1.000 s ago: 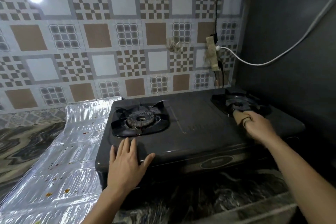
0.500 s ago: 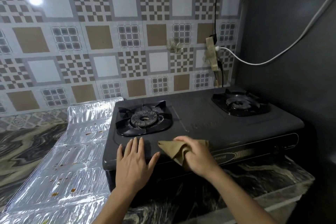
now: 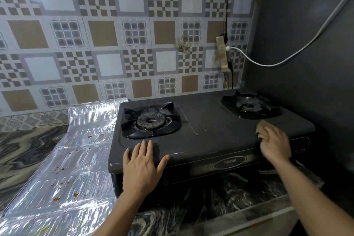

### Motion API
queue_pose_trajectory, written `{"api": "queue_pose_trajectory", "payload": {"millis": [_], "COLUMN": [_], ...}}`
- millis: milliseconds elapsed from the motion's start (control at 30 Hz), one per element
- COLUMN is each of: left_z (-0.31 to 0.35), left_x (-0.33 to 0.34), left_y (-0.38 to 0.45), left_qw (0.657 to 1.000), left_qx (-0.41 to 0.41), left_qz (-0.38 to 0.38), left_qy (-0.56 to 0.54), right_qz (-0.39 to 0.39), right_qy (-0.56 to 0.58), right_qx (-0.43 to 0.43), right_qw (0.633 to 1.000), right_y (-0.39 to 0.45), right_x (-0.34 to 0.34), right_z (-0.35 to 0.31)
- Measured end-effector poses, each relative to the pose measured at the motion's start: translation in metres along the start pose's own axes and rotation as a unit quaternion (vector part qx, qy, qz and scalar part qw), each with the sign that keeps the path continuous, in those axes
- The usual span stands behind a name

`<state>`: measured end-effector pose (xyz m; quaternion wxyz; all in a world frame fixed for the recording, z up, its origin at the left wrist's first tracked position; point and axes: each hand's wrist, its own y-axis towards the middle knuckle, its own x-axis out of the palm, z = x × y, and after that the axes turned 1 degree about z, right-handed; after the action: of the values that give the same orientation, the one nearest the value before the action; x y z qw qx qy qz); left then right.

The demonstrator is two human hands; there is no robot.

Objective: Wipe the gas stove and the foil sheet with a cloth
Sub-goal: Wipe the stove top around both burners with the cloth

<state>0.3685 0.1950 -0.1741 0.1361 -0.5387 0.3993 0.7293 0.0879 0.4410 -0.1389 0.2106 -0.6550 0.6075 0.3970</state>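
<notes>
Head view: a dark two-burner gas stove (image 3: 208,136) on a marbled countertop (image 3: 220,197), pushed into the corner between a patterned tile wall (image 3: 115,34) and a plain dark wall (image 3: 306,25). Left hand (image 3: 142,165) flat on the stove's front left corner, fingers spread apart, palm down, gripping nothing, just in front of the left burner (image 3: 151,120). Right hand (image 3: 274,143) closed around a brown cloth (image 3: 262,127), pressing it on the stove top near the front right edge, just in front of the right burner (image 3: 251,106); some blur on this hand. Foil sheet (image 3: 63,168) flat on the countertop to the left of the stove, touching its side, back end curling up against the tiles, dotted with small orange-brown crumbs. White cable (image 3: 287,57) draped across the dark wall to a socket strip (image 3: 222,53) on the tiles.
</notes>
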Motion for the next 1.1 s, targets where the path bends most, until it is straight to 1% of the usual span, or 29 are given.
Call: {"api": "queue_pose_trajectory", "payload": {"millis": [100,200,333,467,600,667,700,767,833,867,967,1067,1100], "left_z": [0.0,0.001,0.003,0.001,0.001,0.002,0.001,-0.003,-0.008,-0.012,-0.022,-0.037,-0.043], "left_x": [0.002,0.002,0.001,0.002,-0.006,-0.009,-0.012,-0.022,-0.035,-0.041,-0.063,-0.079,-0.083], "left_y": [0.001,0.0,-0.001,-0.001,-0.002,-0.001,0.0,-0.001,-0.004,-0.007,-0.016,-0.02,-0.021], "left_qw": [1.0,1.0,1.0,1.0,1.0,0.998,0.994,0.975,0.944,0.929,0.893,0.85,0.844], "left_qx": [0.002,0.003,0.005,0.008,0.01,0.005,0.003,-0.004,-0.018,-0.024,-0.018,-0.013,-0.014], "left_qz": [0.013,0.019,0.028,0.024,0.002,-0.009,-0.011,-0.002,0.008,0.013,0.008,-0.013,-0.021], "left_qy": [-0.005,-0.005,-0.012,-0.012,-0.028,-0.068,-0.107,-0.221,-0.33,-0.368,-0.45,-0.526,-0.536], "right_qz": [0.042,0.052,0.017,-0.009,-0.083,-0.121,-0.149,-0.203,-0.261,-0.286,-0.342,-0.382,-0.392], "right_qy": [0.026,0.058,0.086,0.076,0.072,0.093,0.105,0.141,0.227,0.275,0.36,0.399,0.404], "right_qx": [-0.019,-0.095,-0.18,-0.224,-0.254,-0.273,-0.28,-0.27,-0.217,-0.192,-0.14,-0.103,-0.091], "right_qw": [0.999,0.992,0.98,0.972,0.961,0.95,0.943,0.931,0.913,0.898,0.856,0.828,0.821], "right_y": [-0.026,-0.058,-0.104,-0.142,-0.168,-0.18,-0.185,-0.189,-0.183,-0.181,-0.173,-0.17,-0.17], "right_x": [0.029,0.046,0.067,0.076,0.073,0.07,0.067,0.062,0.051,0.045,0.031,0.032,0.035], "right_z": [-0.007,-0.027,-0.064,-0.096,-0.12,-0.132,-0.138,-0.147,-0.155,-0.159,-0.169,-0.179,-0.183]}}
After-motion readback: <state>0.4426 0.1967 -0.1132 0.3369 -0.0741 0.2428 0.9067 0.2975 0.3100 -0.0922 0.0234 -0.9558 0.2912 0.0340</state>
